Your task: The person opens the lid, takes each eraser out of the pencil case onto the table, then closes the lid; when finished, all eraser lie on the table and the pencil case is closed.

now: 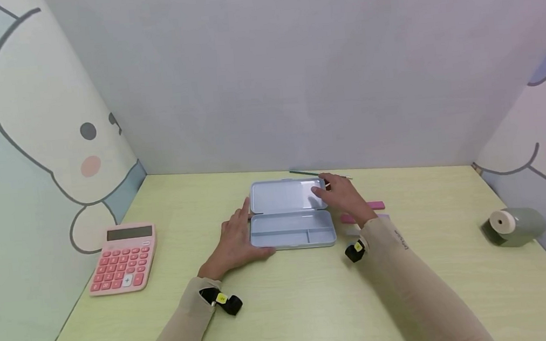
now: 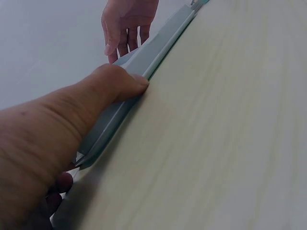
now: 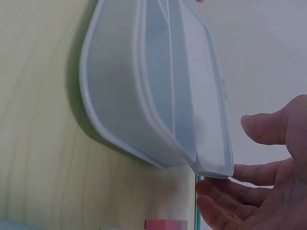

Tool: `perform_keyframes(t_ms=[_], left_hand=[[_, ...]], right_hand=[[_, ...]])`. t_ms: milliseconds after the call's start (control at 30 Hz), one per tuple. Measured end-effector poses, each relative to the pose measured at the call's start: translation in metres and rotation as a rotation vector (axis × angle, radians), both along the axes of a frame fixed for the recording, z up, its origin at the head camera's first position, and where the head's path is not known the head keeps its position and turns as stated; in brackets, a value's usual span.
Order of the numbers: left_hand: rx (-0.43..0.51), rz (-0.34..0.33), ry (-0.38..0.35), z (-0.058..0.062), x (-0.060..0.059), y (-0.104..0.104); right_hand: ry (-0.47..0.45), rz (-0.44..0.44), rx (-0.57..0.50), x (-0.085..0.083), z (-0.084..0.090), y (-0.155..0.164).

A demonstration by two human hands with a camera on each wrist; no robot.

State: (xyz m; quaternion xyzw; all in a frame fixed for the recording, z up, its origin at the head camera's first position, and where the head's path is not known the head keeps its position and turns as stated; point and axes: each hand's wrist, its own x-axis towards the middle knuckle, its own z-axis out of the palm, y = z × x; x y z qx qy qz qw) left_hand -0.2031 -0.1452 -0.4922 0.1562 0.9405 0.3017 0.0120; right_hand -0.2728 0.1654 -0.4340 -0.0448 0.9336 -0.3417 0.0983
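Observation:
A light blue pencil case (image 1: 291,237) lies open mid-desk, its lid (image 1: 285,195) laid back flat and its trays bare. My left hand (image 1: 235,241) holds the case's left end, the thumb (image 2: 136,84) pressed on the front wall of the case (image 2: 144,57) and the fingers round the end. My right hand (image 1: 345,196) hovers with relaxed fingers over the lid's right end. In the right wrist view the palm (image 3: 273,191) is open beside the rim of the case (image 3: 124,86), holding nothing.
A green pencil (image 1: 309,173) lies just behind the lid. Pink erasers (image 1: 375,205) sit to the right of the case. A pink calculator (image 1: 123,258) lies at the left, a green pencil sharpener (image 1: 514,226) at the far right. Walls close three sides.

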Motion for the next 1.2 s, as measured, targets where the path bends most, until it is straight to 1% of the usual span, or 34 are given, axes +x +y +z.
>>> perform_keyframes(t_ms=[100, 233, 367, 467, 567, 667, 767, 900, 1000, 1100, 1200], left_hand=[[0.006, 0.001, 0.001, 0.000, 0.000, 0.000], [0.010, -0.001, -0.003, 0.002, 0.001, 0.000], [0.006, -0.003, -0.015, 0.002, 0.001, -0.001], [-0.003, -0.002, -0.015, 0.002, 0.001, -0.001], [-0.004, -0.004, -0.006, 0.002, 0.000, 0.000], [-0.003, -0.006, -0.003, 0.001, 0.000, 0.000], [0.001, 0.000, -0.007, 0.000, -0.001, 0.000], [0.019, 0.002, -0.010, 0.000, 0.000, -0.001], [0.029, -0.006, -0.003, 0.000, 0.001, -0.001], [0.026, -0.005, -0.006, -0.001, 0.001, -0.001], [0.014, 0.004, -0.020, -0.001, 0.001, -0.001]], right_hand=[[0.018, -0.008, -0.013, 0.001, 0.001, 0.001], [0.114, -0.016, -0.061, 0.006, 0.007, 0.004], [0.220, -0.030, -0.127, 0.017, 0.017, 0.010], [0.265, -0.024, -0.160, 0.028, 0.022, 0.015], [0.275, -0.010, -0.152, 0.041, 0.025, 0.019], [0.264, 0.005, -0.125, 0.052, 0.024, 0.021], [0.241, 0.027, -0.129, 0.061, 0.021, 0.021], [0.249, 0.075, -0.131, 0.071, 0.013, 0.021], [0.269, 0.101, -0.111, 0.078, 0.007, 0.020], [0.261, 0.124, -0.107, 0.082, 0.000, 0.020], [0.272, 0.160, -0.100, 0.085, -0.007, 0.020]])
